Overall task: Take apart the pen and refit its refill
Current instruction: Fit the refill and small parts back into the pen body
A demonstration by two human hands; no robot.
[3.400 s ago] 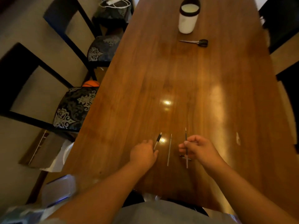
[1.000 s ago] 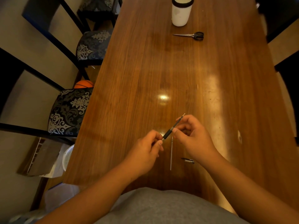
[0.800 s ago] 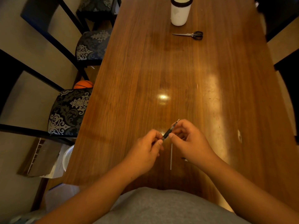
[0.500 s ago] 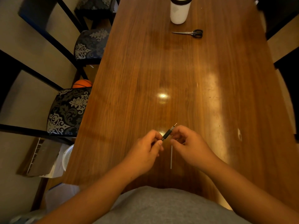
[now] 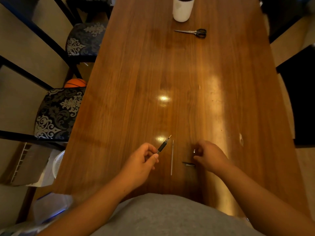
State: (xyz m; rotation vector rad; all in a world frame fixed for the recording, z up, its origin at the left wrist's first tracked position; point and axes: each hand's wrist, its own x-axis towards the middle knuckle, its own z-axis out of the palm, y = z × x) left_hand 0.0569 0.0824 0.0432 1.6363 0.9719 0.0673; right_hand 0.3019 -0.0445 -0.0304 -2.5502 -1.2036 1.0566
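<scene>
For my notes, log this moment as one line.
left hand: holds pen tip section | right hand: curled, contents unclear | thin tube: on table between hands | clip piece: by right hand

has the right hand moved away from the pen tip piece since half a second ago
Yes. The right hand has left the pen section held by the left hand, crossing rightward past the thin tube lying on the table.

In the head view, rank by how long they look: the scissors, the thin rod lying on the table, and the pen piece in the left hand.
1. Thin rod.
2. Scissors, close behind; they lie much farther from the camera, so their true rank is unsure.
3. Pen piece in the left hand, partly hidden by fingers.
</scene>
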